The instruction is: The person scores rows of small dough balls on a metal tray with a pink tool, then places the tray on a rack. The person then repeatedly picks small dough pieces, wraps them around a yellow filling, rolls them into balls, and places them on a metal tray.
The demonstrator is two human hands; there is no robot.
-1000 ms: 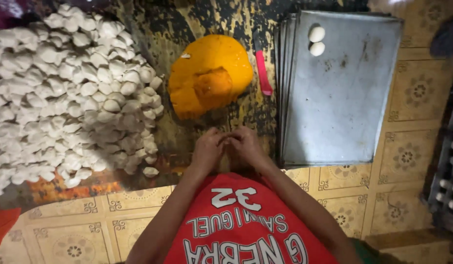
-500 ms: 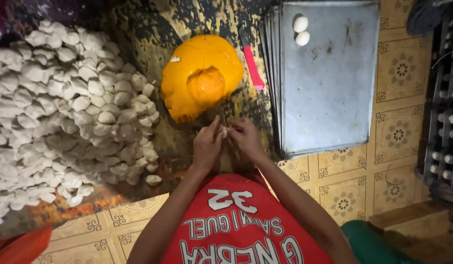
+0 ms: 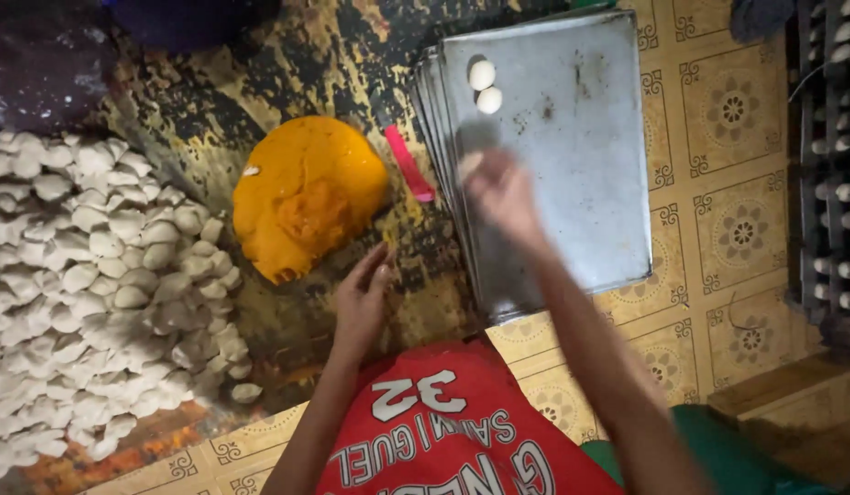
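Your right hand (image 3: 500,188) holds a small pale dough piece (image 3: 471,163) pinched at its fingertips; it is blurred, so you cannot tell its long axis or which way it points. The piece sits over the near-left part of the top metal tray (image 3: 572,165), close to that tray's left edge. Your right arm stretches out diagonally from the lower right toward the tray.

Further up the same tray, near its far-left corner, two white dough balls (image 3: 485,87) lie just beside each other, roughly rounded, one above the other along the left edge. The tray is the top one of a stack of flat metal trays, whose long axis runs away from you, the stack slightly tilted against the tiled floor (image 3: 737,211).

Your left hand (image 3: 361,298) is open, fingers loosely extended and pointing away from you, gripping nothing, over the worn dark work surface (image 3: 260,82). It lies just below the orange mound of filling (image 3: 306,192).

Between the orange mound and the trays' left edge lies a pink scraper (image 3: 408,163), its long axis slanting from upper left to lower right.

Along the left edge of the work surface spreads a large heap of white dough pieces (image 3: 86,293), well apart from your right hand.
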